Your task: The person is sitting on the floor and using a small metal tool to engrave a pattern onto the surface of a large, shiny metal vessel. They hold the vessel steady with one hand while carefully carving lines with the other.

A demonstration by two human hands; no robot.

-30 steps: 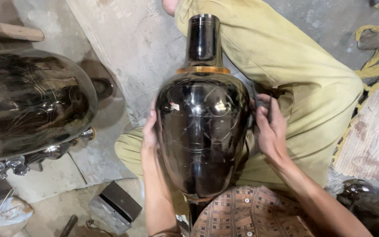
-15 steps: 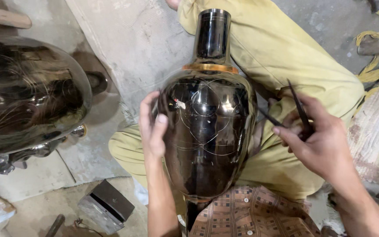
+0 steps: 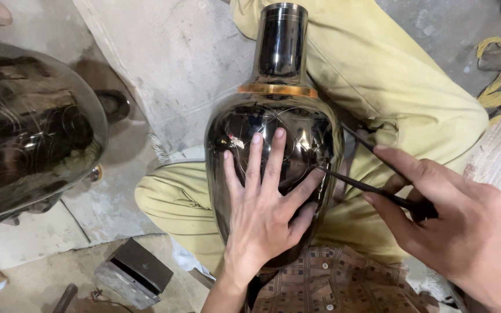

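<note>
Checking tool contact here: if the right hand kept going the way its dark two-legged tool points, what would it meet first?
Probably the dark vase: the right hand aims its tool leftward, one tip by the left hand thumb; actual contact is unclear.

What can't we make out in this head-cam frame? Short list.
- Vase base: head view, hidden behind the left hand and the shirt.
- Engraved lines on the vase: partly under the left hand, the rest lost in glare.
- Compass tool hinge end: buried in the right hand.
- Large dark vessel: cut off by the left edge.
- Small metal box: too dark inside to tell the contents.
</note>
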